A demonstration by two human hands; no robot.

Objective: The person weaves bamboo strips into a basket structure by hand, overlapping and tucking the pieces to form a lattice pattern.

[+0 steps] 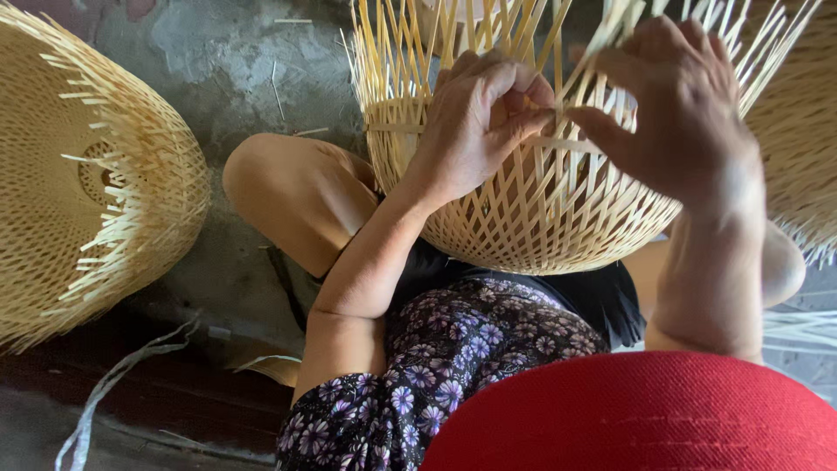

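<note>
- Bamboo strips, thin and pale, made the half-woven basket point(540, 218) that rested on the lap of the person, between the two knees.
- Its rounded woven bottom pointed toward the person, and the loose ends of the strips point(410, 52) stood up and spread out at the top of the view.
- The left hand point(475, 126) lay on the outside of the basket, and its fingers point(523, 92) were bent and pinched one flat strip against the wall of the basket.
- The right hand point(680, 113) was on the same basket, just beside the left hand, and its fingers point(610, 131) were curled around the upright strips near that flat strip.
- Both hands were therefore closed on bamboo strips, and neither of them was loose.
- A finished basket point(87, 183) of the same pale bamboo lay on its side at the left, well apart from the hands, with its open mouth turned to the right.
- Part of another basket point(798, 148) was visible at the right edge, behind the right hand.
- The person wore a dark garment with purple flowers point(453, 358), and a red brim point(636, 419) filled the lower right corner.
- The floor point(227, 70) under the baskets was grey and rough, and a pale ribbon point(113, 384) lay on it at the lower left.
</note>
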